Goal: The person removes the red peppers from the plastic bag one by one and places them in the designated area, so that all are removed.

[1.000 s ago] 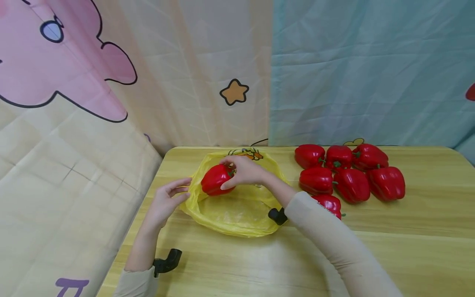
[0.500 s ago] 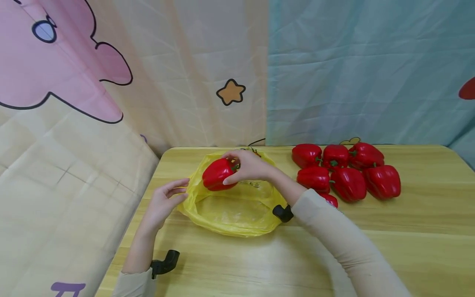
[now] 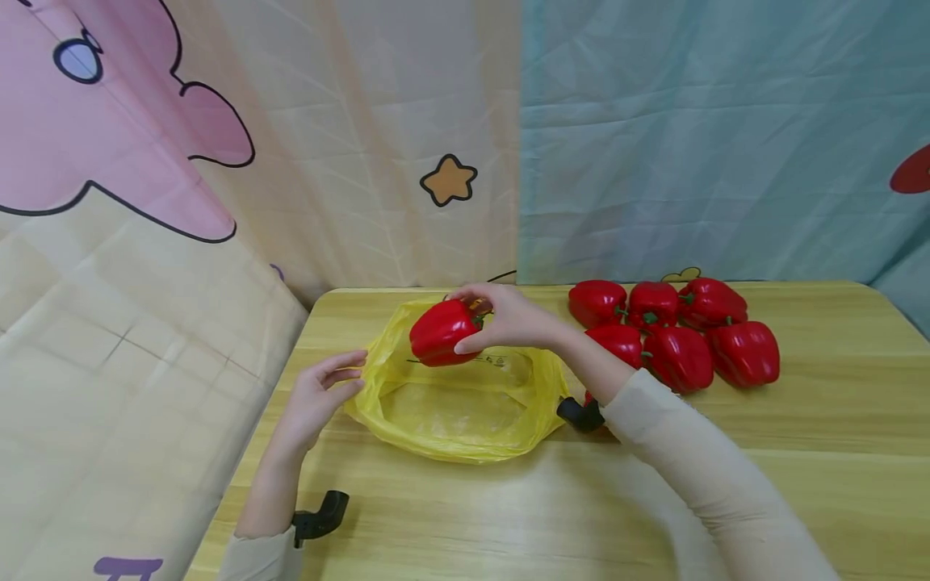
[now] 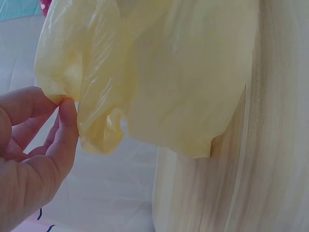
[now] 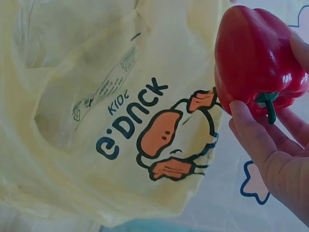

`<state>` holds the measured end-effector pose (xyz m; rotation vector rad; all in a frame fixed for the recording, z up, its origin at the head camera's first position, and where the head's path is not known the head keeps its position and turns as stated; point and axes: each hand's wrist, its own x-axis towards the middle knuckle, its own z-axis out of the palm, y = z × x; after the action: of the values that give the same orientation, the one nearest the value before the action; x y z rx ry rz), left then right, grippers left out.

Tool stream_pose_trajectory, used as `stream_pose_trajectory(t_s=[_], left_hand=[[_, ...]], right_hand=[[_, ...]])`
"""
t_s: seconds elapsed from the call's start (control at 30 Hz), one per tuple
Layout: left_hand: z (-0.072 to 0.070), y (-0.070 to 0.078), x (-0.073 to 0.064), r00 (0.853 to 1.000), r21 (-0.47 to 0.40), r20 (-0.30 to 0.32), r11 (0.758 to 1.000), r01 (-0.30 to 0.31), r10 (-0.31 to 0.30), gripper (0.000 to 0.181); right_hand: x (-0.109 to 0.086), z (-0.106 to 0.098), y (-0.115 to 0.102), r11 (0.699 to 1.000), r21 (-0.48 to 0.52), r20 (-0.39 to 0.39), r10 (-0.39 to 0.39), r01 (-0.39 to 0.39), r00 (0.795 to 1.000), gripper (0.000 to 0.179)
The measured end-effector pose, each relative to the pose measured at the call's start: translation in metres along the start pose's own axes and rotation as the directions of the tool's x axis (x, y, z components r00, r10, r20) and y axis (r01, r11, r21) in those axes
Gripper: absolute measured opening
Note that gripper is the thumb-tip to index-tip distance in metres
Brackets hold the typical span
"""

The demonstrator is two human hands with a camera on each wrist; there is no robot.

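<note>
A yellow plastic bag [image 3: 450, 415] lies on the table with its mouth spread wide. My left hand [image 3: 312, 407] is at its left rim; in the left wrist view thumb and finger pinch the thin edge of the bag [image 4: 183, 87]. My right hand [image 3: 512, 319] grips a red bell pepper [image 3: 438, 335] near its stem end, above the far part of the bag's mouth. The right wrist view shows the pepper's green stem [image 5: 269, 104] between the fingers, beside the bag's printed duck [image 5: 161, 137].
Several more red bell peppers [image 3: 677, 359] lie grouped on the wooden table [image 3: 472, 524] to the right, one mostly hidden behind my right forearm. A printed cloth backdrop [image 3: 625, 161] hangs along the table's far edge, and another cloth [image 3: 145, 403] runs along the left.
My right hand has moved to the right and slightly up with the bell pepper still in its grip. My left hand stays at the bag's rim. The head view has shifted slightly.
</note>
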<state>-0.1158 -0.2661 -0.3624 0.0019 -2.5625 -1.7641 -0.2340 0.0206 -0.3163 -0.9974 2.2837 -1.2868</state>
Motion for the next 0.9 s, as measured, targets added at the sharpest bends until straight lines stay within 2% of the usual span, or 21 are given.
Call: stream_pose_trajectory(t_s=[0.43, 0.77, 0.9], left_hand=[[-0.002, 0.001, -0.002, 1.0, -0.003, 0.002, 1.0, 0.001, -0.001, 0.041], [-0.001, 0.003, -0.002, 1.0, -0.002, 0.003, 1.0, -0.001, 0.001, 0.04], [-0.001, 0.003, -0.002, 1.0, -0.001, 0.002, 1.0, 0.0, 0.0, 0.04]], right_hand=[[-0.03, -0.029, -0.009, 0.999, 0.025, -0.065, 0.031, -0.03, 0.997, 0.067], [-0.057, -0.047, -0.007, 0.997, 0.034, -0.127, 0.067, -0.064, 0.99, 0.069], [-0.067, -0.054, -0.005, 0.998, 0.017, -0.149, 0.06, -0.058, 0.987, 0.07]])
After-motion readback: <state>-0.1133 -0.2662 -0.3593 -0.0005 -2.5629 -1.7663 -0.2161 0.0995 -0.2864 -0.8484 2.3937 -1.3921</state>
